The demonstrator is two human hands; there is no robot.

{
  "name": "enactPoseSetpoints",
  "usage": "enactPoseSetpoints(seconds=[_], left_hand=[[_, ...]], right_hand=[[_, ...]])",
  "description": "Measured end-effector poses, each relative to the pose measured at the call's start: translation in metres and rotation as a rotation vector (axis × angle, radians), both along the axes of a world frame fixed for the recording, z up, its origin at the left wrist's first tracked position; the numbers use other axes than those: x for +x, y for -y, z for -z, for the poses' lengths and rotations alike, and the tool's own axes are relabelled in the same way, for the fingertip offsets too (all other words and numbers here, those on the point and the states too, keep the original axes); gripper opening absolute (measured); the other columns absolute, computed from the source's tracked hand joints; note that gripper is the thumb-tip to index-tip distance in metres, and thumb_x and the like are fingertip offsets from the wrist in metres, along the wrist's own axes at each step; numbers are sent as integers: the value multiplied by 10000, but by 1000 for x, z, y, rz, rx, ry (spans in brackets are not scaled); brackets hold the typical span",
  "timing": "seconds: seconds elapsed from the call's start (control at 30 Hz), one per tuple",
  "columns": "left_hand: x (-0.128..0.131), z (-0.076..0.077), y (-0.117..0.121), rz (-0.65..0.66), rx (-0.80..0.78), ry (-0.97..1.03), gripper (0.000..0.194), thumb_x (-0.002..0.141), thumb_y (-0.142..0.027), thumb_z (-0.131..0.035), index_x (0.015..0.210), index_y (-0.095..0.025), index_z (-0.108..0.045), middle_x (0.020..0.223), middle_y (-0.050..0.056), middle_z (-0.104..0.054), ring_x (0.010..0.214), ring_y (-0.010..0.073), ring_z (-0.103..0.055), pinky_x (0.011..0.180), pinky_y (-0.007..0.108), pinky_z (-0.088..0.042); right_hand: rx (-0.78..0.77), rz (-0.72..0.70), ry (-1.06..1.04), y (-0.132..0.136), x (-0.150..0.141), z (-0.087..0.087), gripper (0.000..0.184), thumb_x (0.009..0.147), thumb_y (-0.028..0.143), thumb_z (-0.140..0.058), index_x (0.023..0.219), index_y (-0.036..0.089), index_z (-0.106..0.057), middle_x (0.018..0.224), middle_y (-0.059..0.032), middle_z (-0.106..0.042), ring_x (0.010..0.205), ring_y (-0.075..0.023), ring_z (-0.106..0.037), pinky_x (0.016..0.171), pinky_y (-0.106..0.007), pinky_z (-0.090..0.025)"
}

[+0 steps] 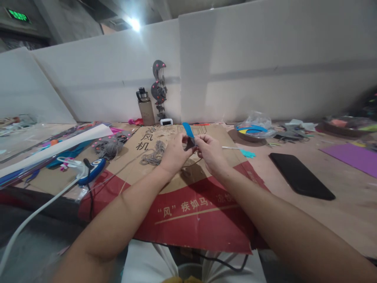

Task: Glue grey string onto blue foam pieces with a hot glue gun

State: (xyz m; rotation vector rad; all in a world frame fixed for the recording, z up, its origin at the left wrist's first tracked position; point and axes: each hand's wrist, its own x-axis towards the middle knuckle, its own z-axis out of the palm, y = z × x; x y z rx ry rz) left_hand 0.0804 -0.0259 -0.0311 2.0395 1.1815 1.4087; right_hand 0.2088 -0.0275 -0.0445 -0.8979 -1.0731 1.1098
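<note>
Desk [347,208] cluttered. Cardboard sheet [191,230] laid in front, grey cord [158,151] bundled on it beside the left hand [173,153]. Black phone [302,175] placed to the right, bottle [146,110] stood at the back. Blue strip [187,130], narrow, round-tipped, dark grey at its lower end, is held upright-ish over the cardboard. Grey end is pinched by left hand and right hand [210,151], fingers closed, hands nearly together.

R: room to pass btwn flat blk rectangular phone [301,176] & flat purple sheet [353,157]. Back: tall brownish plastic bottle w/ blk lid [146,111] blocks; L: thick wht cable [38,214].
</note>
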Motion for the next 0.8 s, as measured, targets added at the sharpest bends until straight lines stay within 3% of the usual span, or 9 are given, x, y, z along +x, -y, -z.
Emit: enactPoseSetpoints(seconds=[0.13, 0.27, 0.53, 0.8], left_hand=[[1, 1, -1, 13, -79, 41, 163, 729, -205, -663, 858, -186, -566, 887, 49, -626, 831, 171, -589, 699, 292, -512], [3, 3, -3, 81, -199, 173, 201, 719, -233, -669, 847, -172, -526, 864, 40, -596, 763, 154, -594, 537, 247, -531], [8, -5, 3, 208, -353, 409, 208, 721, -192, -682, 839, -145, -516, 819, 23, -573, 721, 115, -593, 655, 305, -583], [9, -6, 1, 253, -426, 492, 142, 749, -97, -597, 839, -146, -499, 753, 1, -579, 648, 108, -614, 657, 324, -583]], right_hand=[[11, -33, -5, 0, -1, -2, 208, 711, 371, -639, 743, 180, -562, 616, 49, -490, 473, -47, -343, 428, -200, -239], [-5, -30, -57, 1, -1, -4, 199, 679, 347, -652, 718, 180, -549, 610, 59, -479, 471, -44, -342, 433, -204, -246], [-9, -79, -140, 9, -2, -11, 207, 665, 328, -667, 765, 188, -550, 610, 72, -469, 477, -40, -344, 453, -189, -282], [6, -62, -59, 6, -1, -8, 217, 693, 343, -649, 833, 189, -586, 628, 63, -488, 479, -43, -346, 459, -190, -308]])
